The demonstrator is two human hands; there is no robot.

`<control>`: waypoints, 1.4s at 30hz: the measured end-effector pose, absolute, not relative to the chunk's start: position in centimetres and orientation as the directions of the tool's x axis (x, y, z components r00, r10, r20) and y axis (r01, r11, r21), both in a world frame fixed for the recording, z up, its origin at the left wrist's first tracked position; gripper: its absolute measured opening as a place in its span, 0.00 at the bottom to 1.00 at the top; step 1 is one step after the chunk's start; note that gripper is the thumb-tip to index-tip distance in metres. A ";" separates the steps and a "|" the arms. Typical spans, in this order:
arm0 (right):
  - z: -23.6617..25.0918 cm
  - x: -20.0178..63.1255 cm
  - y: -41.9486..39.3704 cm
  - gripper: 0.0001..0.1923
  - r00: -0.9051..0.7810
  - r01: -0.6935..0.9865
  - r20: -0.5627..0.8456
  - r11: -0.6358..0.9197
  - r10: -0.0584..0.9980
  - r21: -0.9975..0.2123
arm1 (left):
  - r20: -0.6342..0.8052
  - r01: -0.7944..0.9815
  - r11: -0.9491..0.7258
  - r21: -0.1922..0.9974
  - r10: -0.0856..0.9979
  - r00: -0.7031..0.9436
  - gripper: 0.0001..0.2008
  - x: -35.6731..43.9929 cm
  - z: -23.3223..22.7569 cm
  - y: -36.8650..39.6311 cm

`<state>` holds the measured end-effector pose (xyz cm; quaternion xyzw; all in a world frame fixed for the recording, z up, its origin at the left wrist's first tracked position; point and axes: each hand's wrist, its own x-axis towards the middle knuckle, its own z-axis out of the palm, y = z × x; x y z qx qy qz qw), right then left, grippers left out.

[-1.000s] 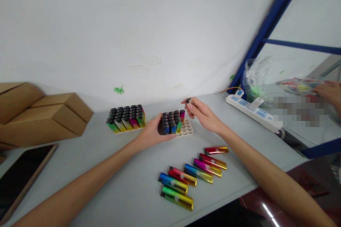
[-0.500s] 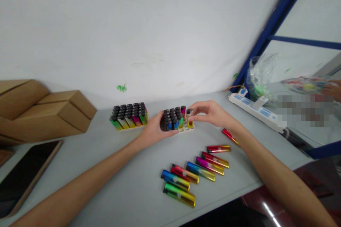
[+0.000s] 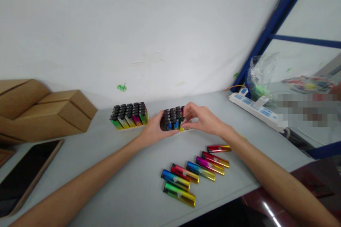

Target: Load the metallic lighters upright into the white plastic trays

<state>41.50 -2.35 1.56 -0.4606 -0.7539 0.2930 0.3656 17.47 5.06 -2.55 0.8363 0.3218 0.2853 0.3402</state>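
Note:
My left hand is wrapped around the left end of a small pale tray packed with upright black-topped lighters. Its thumb lies along the tray's front. At the tray's right part, my right hand pinches a lighter, whose black top shows by the fingertips. The fingers cover most of that lighter's body, so how deep it stands in the tray is hidden. Nearer the front edge lie several loose shiny lighters in red, blue, purple and green fading to gold.
A second block of upright lighters stands to the left by the wall. Cardboard boxes and a dark-screened phone or tablet are at the left. A white power strip and a clear plastic bag are at the right.
My right hand has moved left with the lighter, from the tray's right end toward the packed rows. My left hand has stayed on the tray. My forearm now covers most of the farthest red lighter.

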 end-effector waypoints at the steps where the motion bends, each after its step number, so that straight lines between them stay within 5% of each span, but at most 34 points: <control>1: 1.7 41.4 -2.4 0.18 -0.306 0.484 0.276 0.399 0.911 -0.779 | 0.253 0.342 -0.555 0.758 0.734 0.630 0.34 17.5 -2.5 5.0; 16: 3.0 43.3 -2.5 0.18 -0.382 0.701 0.172 0.406 0.908 -0.586 | 0.240 0.350 -0.544 0.763 0.740 0.628 0.33 17.6 -2.2 4.9; 22: 5.7 49.1 -4.0 0.13 -0.185 0.898 -0.101 0.126 0.978 -0.421 | 0.247 0.351 -0.557 0.753 0.732 0.635 0.32 17.5 -2.1 4.9; 25: 6.0 51.2 -4.8 0.18 -0.080 0.949 -0.296 -0.019 0.952 -0.316 | 0.249 0.369 -0.568 0.736 0.733 0.633 0.31 17.5 -2.1 5.0; 30: 5.3 53.3 -4.8 0.26 0.083 0.989 -0.367 -0.123 0.927 -0.087 | 0.240 0.382 -0.561 0.734 0.741 0.627 0.32 17.7 -2.2 4.9; 35: 4.8 53.5 -4.1 0.26 0.078 0.983 -0.480 -0.147 0.874 -0.107 | 0.230 0.378 -0.530 0.759 0.762 0.605 0.43 17.9 -2.5 4.9; 42: 5.0 51.4 -4.0 0.17 0.041 0.941 -0.606 -0.235 0.794 -0.243 | 0.222 0.421 -0.556 0.717 0.754 0.618 0.40 17.8 -2.7 5.0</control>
